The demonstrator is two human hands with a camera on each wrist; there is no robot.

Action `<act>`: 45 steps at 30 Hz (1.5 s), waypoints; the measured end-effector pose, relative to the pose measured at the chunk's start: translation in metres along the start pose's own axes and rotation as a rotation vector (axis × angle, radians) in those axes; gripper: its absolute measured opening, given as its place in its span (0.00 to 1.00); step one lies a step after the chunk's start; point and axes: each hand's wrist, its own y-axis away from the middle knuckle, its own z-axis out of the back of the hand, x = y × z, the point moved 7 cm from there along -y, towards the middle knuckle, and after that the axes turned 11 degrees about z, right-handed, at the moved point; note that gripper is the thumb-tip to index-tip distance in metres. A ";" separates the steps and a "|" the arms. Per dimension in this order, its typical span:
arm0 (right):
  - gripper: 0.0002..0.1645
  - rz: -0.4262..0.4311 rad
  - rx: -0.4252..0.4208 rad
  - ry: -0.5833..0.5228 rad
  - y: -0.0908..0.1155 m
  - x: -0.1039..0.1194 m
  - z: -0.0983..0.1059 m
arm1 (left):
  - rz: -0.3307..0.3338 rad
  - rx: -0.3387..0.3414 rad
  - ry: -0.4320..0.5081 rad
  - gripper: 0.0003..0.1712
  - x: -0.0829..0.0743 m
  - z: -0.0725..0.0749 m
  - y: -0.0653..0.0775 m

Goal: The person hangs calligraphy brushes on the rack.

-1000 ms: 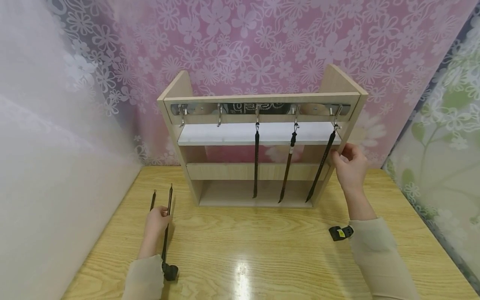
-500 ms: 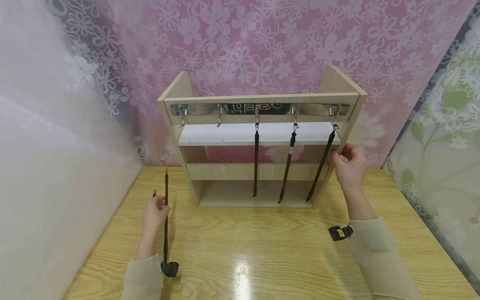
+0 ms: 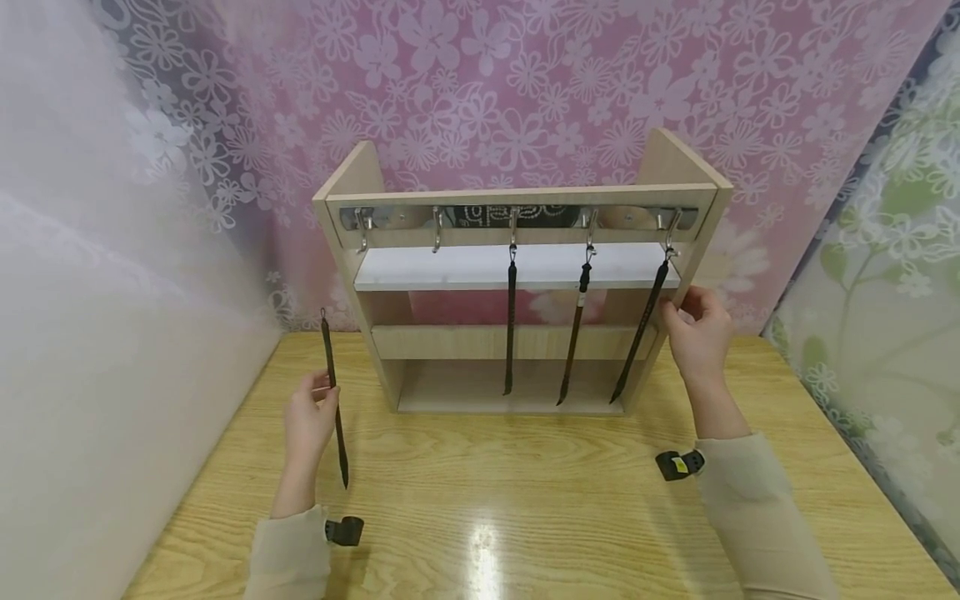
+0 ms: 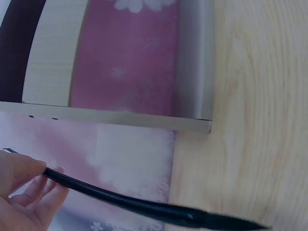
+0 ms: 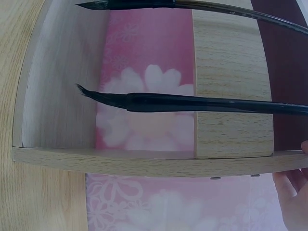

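My left hand (image 3: 309, 417) pinches a black calligraphy brush (image 3: 340, 442) left of the wooden shelf rack (image 3: 435, 200). That brush slants with its cord loop up and its tip down; in the left wrist view its dark bristles (image 4: 231, 223) point right. My right hand (image 3: 701, 337) grips the rack's right side panel, thumb at the front edge. Three brushes hang by loops from the metal hooks: a black one (image 3: 511, 333) in the middle, a brown-handled one (image 3: 576, 333), and a black one (image 3: 643, 329) at the right end. The right wrist view shows a bent bristle tip (image 5: 103, 98).
Two hooks at the left, the end hook (image 3: 362, 232) and the one beside it (image 3: 437, 232), bear no brush. The rack stands on a wood-grain table (image 3: 480, 483) against a pink floral backdrop (image 3: 480, 92). A white wall panel (image 3: 150, 317) borders the left side.
My left hand has raised the brush off the table and tilted its loop end up and left; the tip has swung clear of the wrist camera. My right hand stays on the rack.
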 end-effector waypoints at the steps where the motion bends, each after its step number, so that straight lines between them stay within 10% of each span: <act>1: 0.15 -0.001 0.001 0.000 0.000 0.000 0.000 | -0.015 -0.016 0.012 0.19 0.008 -0.003 -0.004; 5: 0.15 0.001 0.000 -0.009 0.000 0.000 -0.001 | -0.102 -0.114 0.040 0.21 0.068 -0.024 -0.031; 16: 0.15 0.014 -0.009 0.002 0.002 0.001 0.001 | -0.179 -0.133 0.258 0.22 0.061 -0.030 -0.037; 20: 0.14 0.002 -0.007 0.007 0.002 0.001 0.002 | -0.246 -0.119 0.353 0.22 0.037 -0.027 -0.028; 27: 0.14 0.002 0.000 0.010 0.002 0.002 0.002 | -0.225 -0.010 0.527 0.18 -0.085 0.013 0.026; 32: 0.14 0.005 -0.009 0.009 0.002 0.001 0.002 | -0.239 -0.016 0.526 0.20 -0.068 -0.006 0.018; 39: 0.13 0.005 -0.017 0.002 0.002 -0.002 0.002 | -0.357 -0.088 0.343 0.23 0.001 -0.058 -0.018; 45: 0.14 0.013 -0.019 0.012 0.002 -0.002 0.002 | -0.343 -0.017 0.501 0.20 -0.069 -0.036 0.011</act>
